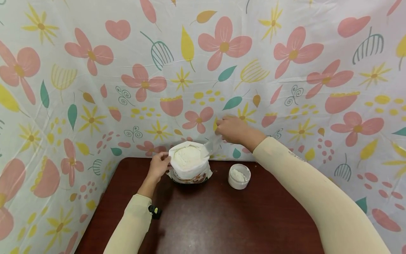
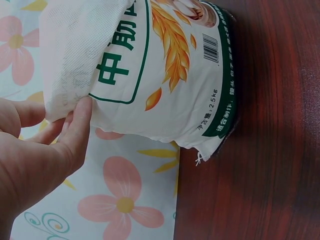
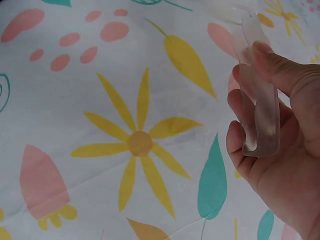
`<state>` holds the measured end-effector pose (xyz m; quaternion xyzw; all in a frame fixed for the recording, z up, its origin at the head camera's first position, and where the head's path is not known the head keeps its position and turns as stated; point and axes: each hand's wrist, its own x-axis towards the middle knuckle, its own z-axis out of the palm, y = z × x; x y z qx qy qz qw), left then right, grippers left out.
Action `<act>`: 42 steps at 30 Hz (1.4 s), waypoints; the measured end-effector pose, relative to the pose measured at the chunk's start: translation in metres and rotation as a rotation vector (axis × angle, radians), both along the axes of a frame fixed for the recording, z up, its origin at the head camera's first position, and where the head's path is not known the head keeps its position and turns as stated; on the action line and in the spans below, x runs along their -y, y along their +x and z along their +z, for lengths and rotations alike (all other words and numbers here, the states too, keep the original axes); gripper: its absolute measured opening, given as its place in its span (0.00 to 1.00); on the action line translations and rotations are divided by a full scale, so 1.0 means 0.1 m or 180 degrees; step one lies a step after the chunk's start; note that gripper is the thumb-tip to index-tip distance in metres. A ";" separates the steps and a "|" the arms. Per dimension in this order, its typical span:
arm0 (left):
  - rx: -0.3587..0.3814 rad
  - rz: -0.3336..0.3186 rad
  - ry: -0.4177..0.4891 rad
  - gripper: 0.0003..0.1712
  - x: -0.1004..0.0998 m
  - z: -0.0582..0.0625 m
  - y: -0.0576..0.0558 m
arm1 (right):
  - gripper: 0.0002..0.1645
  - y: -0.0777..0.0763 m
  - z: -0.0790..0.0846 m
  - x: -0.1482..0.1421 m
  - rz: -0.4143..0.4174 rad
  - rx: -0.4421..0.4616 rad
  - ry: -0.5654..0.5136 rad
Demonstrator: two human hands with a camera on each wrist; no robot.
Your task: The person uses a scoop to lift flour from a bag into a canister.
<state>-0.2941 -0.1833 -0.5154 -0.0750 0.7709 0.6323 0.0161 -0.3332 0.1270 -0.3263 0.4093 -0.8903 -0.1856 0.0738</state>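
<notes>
A white woven flour bag [image 1: 188,173] stands with its top folded back, full of pale flour [image 1: 187,157]. The left hand [image 1: 158,166] pinches the bag's rim between thumb and fingers at the left side. In the left wrist view, the bag [image 2: 145,112] shows a wheat picture, green print and "2.5kg". Above the bag's right edge, the right hand [image 1: 233,129] grips the handle of a clear plastic scoop [image 3: 265,115]. The head view shows the scoop [image 1: 211,145] slanting down to the bag's mouth, its end at the flour near the right rim.
A small round white tub [image 1: 238,182] with some white powder inside stands right of the bag on the dark red-brown table [image 1: 231,222]. Flower-print cloth [image 1: 203,88] hangs right behind the table's back edge and along the left side.
</notes>
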 end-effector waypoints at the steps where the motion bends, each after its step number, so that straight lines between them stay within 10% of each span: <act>1: 0.0007 -0.0003 0.0007 0.21 0.00 0.00 0.00 | 0.11 0.00 0.01 0.01 -0.0003 0.0010 0.0023; 16: -0.0010 -0.0030 0.0046 0.20 -0.03 0.04 0.03 | 0.11 0.03 -0.05 0.12 -0.0094 0.0100 0.0191; 42: 0.0047 0.0026 0.0036 0.20 -0.01 0.03 0.02 | 0.17 0.00 -0.61 0.02 -0.0067 0.0510 -0.0700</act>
